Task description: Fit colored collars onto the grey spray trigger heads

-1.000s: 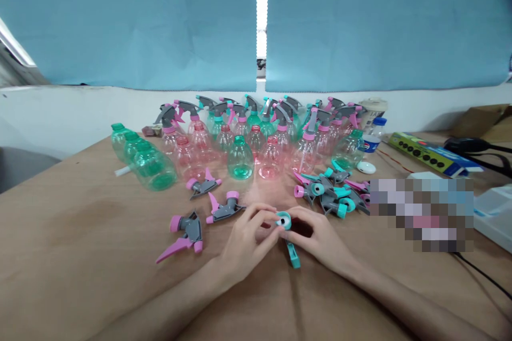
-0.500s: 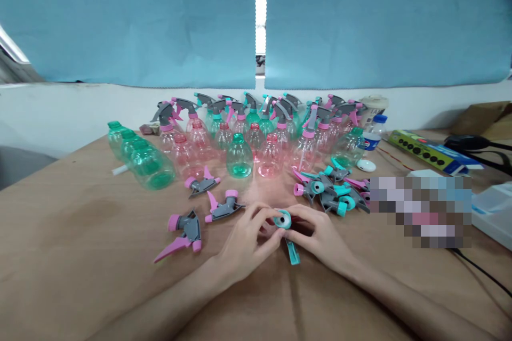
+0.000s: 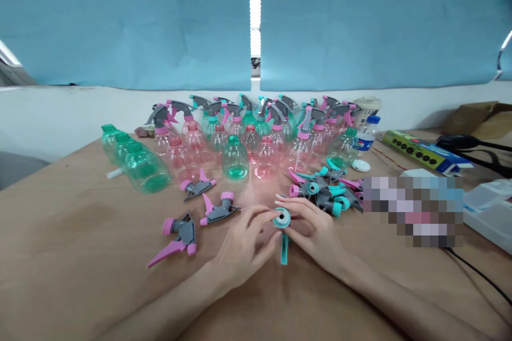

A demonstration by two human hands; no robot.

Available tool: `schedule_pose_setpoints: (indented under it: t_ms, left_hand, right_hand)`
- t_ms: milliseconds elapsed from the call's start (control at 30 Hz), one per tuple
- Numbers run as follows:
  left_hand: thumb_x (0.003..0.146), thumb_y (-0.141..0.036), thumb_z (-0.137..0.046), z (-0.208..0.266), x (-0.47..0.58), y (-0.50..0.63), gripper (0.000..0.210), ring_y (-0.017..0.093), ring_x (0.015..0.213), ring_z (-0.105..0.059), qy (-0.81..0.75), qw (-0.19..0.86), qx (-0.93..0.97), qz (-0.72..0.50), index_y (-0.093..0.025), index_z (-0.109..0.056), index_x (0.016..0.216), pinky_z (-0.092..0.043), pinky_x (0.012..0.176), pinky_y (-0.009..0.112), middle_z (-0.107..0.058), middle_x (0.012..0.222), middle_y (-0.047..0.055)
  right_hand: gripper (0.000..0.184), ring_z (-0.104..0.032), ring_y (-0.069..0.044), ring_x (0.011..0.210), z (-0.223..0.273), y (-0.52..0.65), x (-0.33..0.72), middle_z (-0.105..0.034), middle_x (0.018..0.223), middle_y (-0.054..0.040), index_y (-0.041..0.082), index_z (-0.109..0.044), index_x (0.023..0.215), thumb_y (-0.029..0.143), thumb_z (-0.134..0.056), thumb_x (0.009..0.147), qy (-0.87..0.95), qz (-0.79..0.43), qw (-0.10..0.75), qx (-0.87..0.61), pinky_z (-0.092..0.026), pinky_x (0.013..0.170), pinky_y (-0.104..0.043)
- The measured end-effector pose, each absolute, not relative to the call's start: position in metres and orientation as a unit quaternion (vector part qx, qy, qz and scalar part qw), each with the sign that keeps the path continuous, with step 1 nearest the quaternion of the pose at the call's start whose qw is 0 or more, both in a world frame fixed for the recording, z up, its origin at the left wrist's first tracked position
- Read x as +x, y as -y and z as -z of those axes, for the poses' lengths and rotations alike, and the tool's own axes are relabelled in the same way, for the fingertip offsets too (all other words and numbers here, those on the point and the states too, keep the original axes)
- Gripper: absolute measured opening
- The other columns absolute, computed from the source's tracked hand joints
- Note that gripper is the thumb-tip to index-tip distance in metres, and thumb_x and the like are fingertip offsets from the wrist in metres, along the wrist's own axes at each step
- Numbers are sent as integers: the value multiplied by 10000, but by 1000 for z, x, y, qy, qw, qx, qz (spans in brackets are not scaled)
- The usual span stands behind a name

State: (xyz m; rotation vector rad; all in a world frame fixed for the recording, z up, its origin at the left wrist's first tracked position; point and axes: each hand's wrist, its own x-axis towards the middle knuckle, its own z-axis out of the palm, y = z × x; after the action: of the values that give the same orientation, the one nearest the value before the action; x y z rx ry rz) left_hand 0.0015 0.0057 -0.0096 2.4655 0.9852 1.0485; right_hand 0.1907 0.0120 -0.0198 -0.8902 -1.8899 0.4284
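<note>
Between my two hands is a spray trigger head (image 3: 284, 249) with a teal trigger and a teal collar, its open collar end turned up towards me. My left hand (image 3: 246, 248) is closed on the collar's left side, with the index fingertip on the rim. My right hand (image 3: 322, 234) grips it from the right, thumb near the collar and the other fingers reaching past its far side. The grey body is mostly hidden by the fingers. Left of my hands lie loose pink-and-grey trigger heads (image 3: 220, 209). A pile of teal and pink trigger heads (image 3: 330, 192) lies beyond my right hand.
Green bottles (image 3: 235, 159) and pink bottles (image 3: 266, 160) stand across the back, several fitted with trigger heads. More green bottles (image 3: 147, 168) are at the left. On the right are a Pepsi bottle (image 3: 366, 136), a long yellow-green box (image 3: 416, 150), a clear plastic container (image 3: 490, 208) and a black cable (image 3: 476, 272).
My right hand's fingers have straightened and lifted around the collar. The teal trigger now hangs more upright below it. The whole view has shifted slightly.
</note>
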Motion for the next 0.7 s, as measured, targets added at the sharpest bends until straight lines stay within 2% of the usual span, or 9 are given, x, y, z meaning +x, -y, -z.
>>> schedule_pose_setpoints:
  t_ms: [200,467,700]
  left_hand:
    - [890,-186,-507,9,1,-5,284,163,887,-610,-348,131,852,-368,-217,-499,1172,-557,781,324,-542,1103,75]
    - [880,-191,-520,10,3,-4,345,181,898,-613,-343,66,869,-350,-224,-477,1221,-561,771,342,-538,1116,88]
    - [880,-151,-489,7,3,-3,350,143,783,-624,-319,3,883,-343,-225,-505,1222,-563,670,280,-543,1098,89]
  right_hand:
    - [330,-592,-213,1101,20,-12,191,-619,1195,-66,258,-587,1166,188,-578,844,771,-189,485,-366,-572,838,-346]
    - [357,-573,-212,1121,22,-11,189,-604,1202,-72,260,-561,1193,157,-541,851,780,-193,479,-353,-578,824,-342]
    - [343,-566,-210,1136,21,-9,191,-618,1203,-52,269,-550,1197,184,-545,865,793,-167,462,-361,-519,927,-380]
